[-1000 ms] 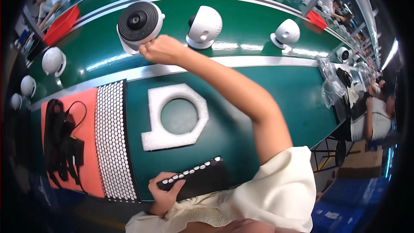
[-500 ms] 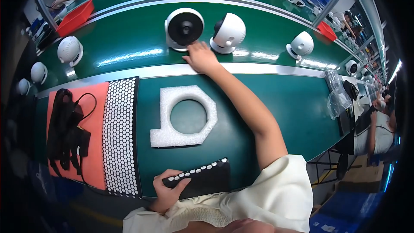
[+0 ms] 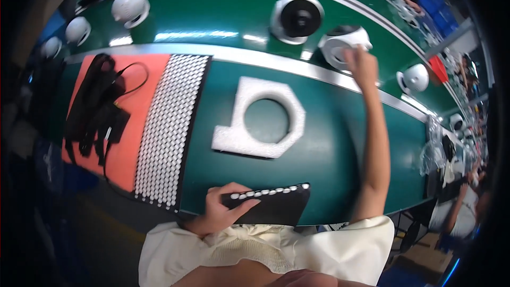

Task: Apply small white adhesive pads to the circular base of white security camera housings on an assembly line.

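Observation:
My right hand [image 3: 363, 68], blurred by motion, grips the side of a white round-headed camera [image 3: 336, 49] on the green conveyor and tilts it, so its round base faces me. Left of it stands another white camera [image 3: 278, 26] with a black round face. Close to my body, my left hand [image 3: 226, 210] is closed around a black sheet [image 3: 276, 210] edged with a row of white round pads. Between my hands and the conveyor, a white foam insert [image 3: 239, 135] with a large round hole lies on the green table.
An orange mat [image 3: 146, 69] at left carries black cables and adapters [image 3: 95, 117]. Beside them lies a black sheet covered with white round pads [image 3: 170, 127]. More white cameras [image 3: 130, 8] stand along the conveyor. Clear plastic bags [image 3: 433, 154] lie at far right; other people work beyond.
My right hand has moved right, from the black-faced camera to the neighbouring one, which is now tilted. The view has turned and shifted. My left hand keeps its hold on the black sheet.

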A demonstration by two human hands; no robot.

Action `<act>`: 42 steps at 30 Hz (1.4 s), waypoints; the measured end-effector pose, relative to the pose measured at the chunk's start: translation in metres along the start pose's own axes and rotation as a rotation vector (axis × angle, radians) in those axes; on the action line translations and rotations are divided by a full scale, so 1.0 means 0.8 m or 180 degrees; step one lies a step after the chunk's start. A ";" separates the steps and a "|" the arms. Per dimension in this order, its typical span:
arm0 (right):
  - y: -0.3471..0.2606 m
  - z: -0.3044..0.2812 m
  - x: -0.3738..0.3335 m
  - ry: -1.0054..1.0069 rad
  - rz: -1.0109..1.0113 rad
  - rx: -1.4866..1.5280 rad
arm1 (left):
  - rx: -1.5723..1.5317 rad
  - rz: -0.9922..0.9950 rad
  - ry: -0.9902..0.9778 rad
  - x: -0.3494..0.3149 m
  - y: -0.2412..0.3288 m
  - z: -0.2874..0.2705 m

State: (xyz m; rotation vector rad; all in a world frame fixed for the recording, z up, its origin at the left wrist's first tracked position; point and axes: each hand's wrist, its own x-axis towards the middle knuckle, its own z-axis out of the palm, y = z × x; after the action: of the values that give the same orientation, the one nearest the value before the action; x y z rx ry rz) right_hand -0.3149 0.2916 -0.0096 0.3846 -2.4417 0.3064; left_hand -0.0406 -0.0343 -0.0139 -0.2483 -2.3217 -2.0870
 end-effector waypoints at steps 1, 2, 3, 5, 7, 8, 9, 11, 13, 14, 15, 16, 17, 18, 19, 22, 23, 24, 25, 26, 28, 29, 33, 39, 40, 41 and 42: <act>-0.015 -0.027 0.010 -0.0303 0.0470 0.0690 | -0.0021 -0.0022 -0.0022 -0.001 0.002 -0.001; -0.024 -0.044 0.011 -0.0363 0.0705 0.1509 | -0.0101 0.0002 -0.0065 -0.001 -0.001 -0.001; -0.048 -0.067 0.013 -0.0556 0.0945 0.2123 | -0.0157 -0.0015 -0.0088 -0.001 -0.001 -0.001; -0.091 -0.107 0.015 -0.1183 0.1597 0.2977 | -0.0236 0.0036 -0.0116 0.000 -0.003 -0.003; -0.116 -0.126 0.005 -0.1258 0.1369 0.3560 | -0.0259 -0.0014 -0.0137 0.001 -0.004 -0.001; -0.133 -0.130 0.001 -0.1343 0.1227 0.3792 | -0.0251 -0.0032 -0.0124 0.001 -0.004 -0.001; -0.143 -0.128 -0.006 -0.1421 0.1195 0.3868 | -0.0204 -0.0035 -0.0086 -0.001 -0.003 -0.001; -0.169 -0.130 -0.014 -0.1795 0.1199 0.4088 | -0.0201 -0.0039 -0.0078 -0.002 -0.001 -0.003; -0.193 -0.117 -0.024 -0.2175 0.1141 0.4636 | -0.0191 -0.0011 0.0027 -0.001 -0.002 -0.005; -0.200 -0.116 -0.030 -0.2278 0.1218 0.4665 | -0.0215 -0.0015 -0.0008 0.000 -0.002 -0.003; -0.205 -0.112 -0.036 -0.2408 0.1274 0.4765 | -0.0193 -0.0022 -0.0019 0.001 -0.002 -0.003; -0.207 -0.108 -0.043 -0.2502 0.1281 0.4703 | -0.0166 -0.0042 -0.0029 0.000 -0.001 -0.002; -0.206 -0.105 -0.048 -0.2460 0.1359 0.4722 | -0.0172 -0.0066 -0.0035 0.002 0.000 -0.001; -0.203 -0.104 -0.050 -0.2415 0.1439 0.4737 | -0.0161 -0.0099 -0.0034 0.003 0.001 -0.001; -0.200 -0.103 -0.049 -0.2489 0.1282 0.4480 | -0.0129 -0.0152 0.0003 0.002 0.001 -0.002; -0.217 -0.125 -0.054 -0.1654 0.0907 0.2388 | -0.0121 -0.0131 0.0127 -0.001 -0.005 -0.003; -0.218 -0.134 -0.060 -0.1143 0.0433 0.1596 | -0.0097 -0.0038 0.0194 0.000 -0.002 -0.003; -0.220 -0.144 -0.066 -0.0626 -0.0036 0.0806 | -0.0094 -0.0043 0.0204 0.000 0.000 -0.003; -0.220 -0.161 -0.071 -0.0937 -0.0223 0.0967 | -0.0084 -0.0088 0.0218 0.001 -0.001 -0.004; -0.220 -0.172 -0.077 -0.1397 -0.0337 0.1312 | -0.0060 -0.0138 0.0239 0.000 -0.002 -0.005; -0.220 -0.181 -0.088 -0.2164 -0.0611 0.1842 | -0.0093 -0.0103 0.0276 -0.001 -0.004 -0.004; -0.220 -0.179 -0.094 -0.2305 -0.0563 0.1998 | -0.0166 -0.0120 0.0294 -0.001 -0.003 -0.004; -0.215 -0.174 -0.106 -0.2455 -0.0461 0.2391 | -0.0182 -0.0152 0.0340 0.001 -0.001 0.000; -0.217 -0.169 -0.107 -0.2392 -0.0531 0.2586 | -0.0262 -0.0234 0.0452 -0.004 -0.006 -0.001; -0.218 -0.169 -0.108 -0.2368 -0.0536 0.2571 | -0.0254 -0.0231 0.0464 -0.004 -0.004 -0.002; -0.219 -0.169 -0.109 -0.2368 -0.0549 0.2583 | -0.0274 -0.0238 0.0450 -0.004 -0.002 -0.002; -0.220 -0.168 -0.112 -0.2285 -0.0550 0.2588 | -0.0294 -0.0247 0.0437 -0.004 -0.001 -0.002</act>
State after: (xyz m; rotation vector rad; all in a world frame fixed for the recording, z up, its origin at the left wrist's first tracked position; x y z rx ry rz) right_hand -0.1110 0.1874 0.0593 1.2165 -2.8183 1.2759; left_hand -0.0377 -0.0365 -0.0146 -0.0146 -2.1947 -2.1735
